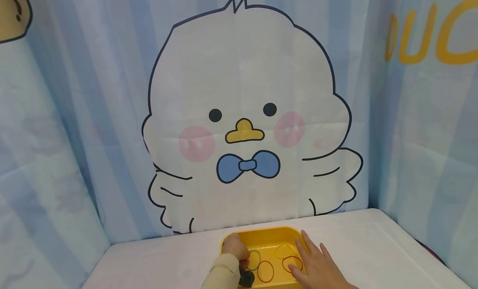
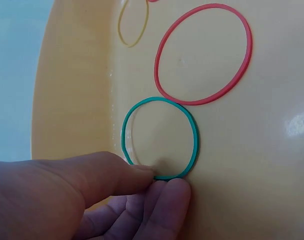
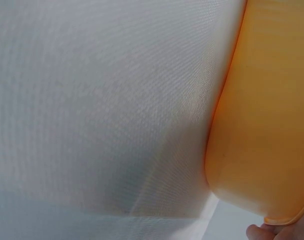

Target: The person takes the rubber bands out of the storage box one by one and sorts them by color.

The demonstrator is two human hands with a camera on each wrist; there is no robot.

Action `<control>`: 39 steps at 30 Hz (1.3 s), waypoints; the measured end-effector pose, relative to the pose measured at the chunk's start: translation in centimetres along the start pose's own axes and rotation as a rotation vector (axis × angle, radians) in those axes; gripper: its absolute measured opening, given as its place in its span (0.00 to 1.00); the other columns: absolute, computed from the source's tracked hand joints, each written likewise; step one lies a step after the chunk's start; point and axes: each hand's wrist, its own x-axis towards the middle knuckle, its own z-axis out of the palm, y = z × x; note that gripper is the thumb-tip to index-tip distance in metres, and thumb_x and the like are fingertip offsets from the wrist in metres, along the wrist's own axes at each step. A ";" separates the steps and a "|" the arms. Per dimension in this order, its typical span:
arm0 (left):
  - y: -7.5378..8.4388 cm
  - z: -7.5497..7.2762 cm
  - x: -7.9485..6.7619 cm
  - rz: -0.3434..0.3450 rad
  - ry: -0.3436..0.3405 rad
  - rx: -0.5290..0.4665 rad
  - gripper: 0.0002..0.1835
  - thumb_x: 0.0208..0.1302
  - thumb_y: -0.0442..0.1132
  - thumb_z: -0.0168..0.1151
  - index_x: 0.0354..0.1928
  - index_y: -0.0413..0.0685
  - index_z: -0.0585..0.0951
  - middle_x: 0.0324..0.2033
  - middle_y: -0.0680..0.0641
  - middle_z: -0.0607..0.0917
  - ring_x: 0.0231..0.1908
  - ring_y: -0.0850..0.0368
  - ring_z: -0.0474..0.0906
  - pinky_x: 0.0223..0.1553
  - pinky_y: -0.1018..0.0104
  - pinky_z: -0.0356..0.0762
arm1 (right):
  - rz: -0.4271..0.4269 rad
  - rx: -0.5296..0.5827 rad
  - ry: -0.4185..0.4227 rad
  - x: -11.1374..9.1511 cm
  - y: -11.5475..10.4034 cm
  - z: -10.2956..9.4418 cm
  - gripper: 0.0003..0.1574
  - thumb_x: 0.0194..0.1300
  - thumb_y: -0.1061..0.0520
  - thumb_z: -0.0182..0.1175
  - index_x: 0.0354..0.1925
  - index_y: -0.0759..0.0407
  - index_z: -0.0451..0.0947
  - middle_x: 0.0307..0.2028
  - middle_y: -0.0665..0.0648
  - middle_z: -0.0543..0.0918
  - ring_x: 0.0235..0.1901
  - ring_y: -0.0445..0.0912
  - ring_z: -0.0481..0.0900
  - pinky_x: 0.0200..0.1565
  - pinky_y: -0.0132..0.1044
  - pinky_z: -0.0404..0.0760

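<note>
My left hand (image 1: 235, 246) reaches into the left side of a yellow plastic tray (image 1: 267, 229). In the left wrist view its thumb and fingertips pinch the near edge of a green rubber band (image 2: 197, 135), which stays round. A red rubber band (image 2: 251, 45) lies beside it, touching its upper edge. My right hand (image 1: 323, 266) is at the right rim with spread, fairly straight fingers, its thumb reaching inside over another red rubber band (image 1: 291, 257). From the right wrist view, only fingertips (image 3: 257, 232) show below the tray's orange-looking outer wall (image 3: 262, 115).
Another thin yellow rubber band (image 1: 283, 246) lies near the tray's back right. The tray stands on a white-covered table (image 1: 168, 260). Behind it hangs a striped blue curtain (image 1: 112, 114) with a large cartoon duck. A dark wrist device (image 1: 246, 277) sits by the left sleeve.
</note>
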 end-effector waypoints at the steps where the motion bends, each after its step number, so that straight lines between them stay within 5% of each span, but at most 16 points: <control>1: 0.0 0.0 0.0 -0.005 -0.012 -0.002 0.13 0.40 0.19 0.64 0.22 0.36 0.70 0.10 0.40 0.82 0.13 0.50 0.83 0.08 0.75 0.72 | 0.002 0.001 -0.001 0.0 0.0 0.0 0.53 0.65 0.32 0.57 0.71 0.68 0.62 0.75 0.69 0.55 0.69 0.65 0.64 0.70 0.73 0.49; 23: 0.2 -1.2 -0.3 -0.048 -0.122 -0.177 0.10 0.52 0.23 0.62 0.30 0.37 0.70 0.18 0.36 0.84 0.20 0.44 0.87 0.18 0.65 0.83 | -0.002 0.009 -0.015 0.1 0.2 0.1 0.52 0.65 0.32 0.57 0.71 0.68 0.62 0.75 0.69 0.54 0.69 0.66 0.64 0.70 0.73 0.49; 39: 0.1 -1.1 0.5 -0.042 -0.166 -0.215 0.05 0.54 0.26 0.66 0.25 0.37 0.79 0.15 0.46 0.83 0.15 0.60 0.81 0.21 0.71 0.83 | -0.007 0.012 -0.006 0.1 0.2 0.1 0.52 0.65 0.32 0.57 0.70 0.68 0.63 0.75 0.69 0.54 0.69 0.66 0.63 0.69 0.74 0.49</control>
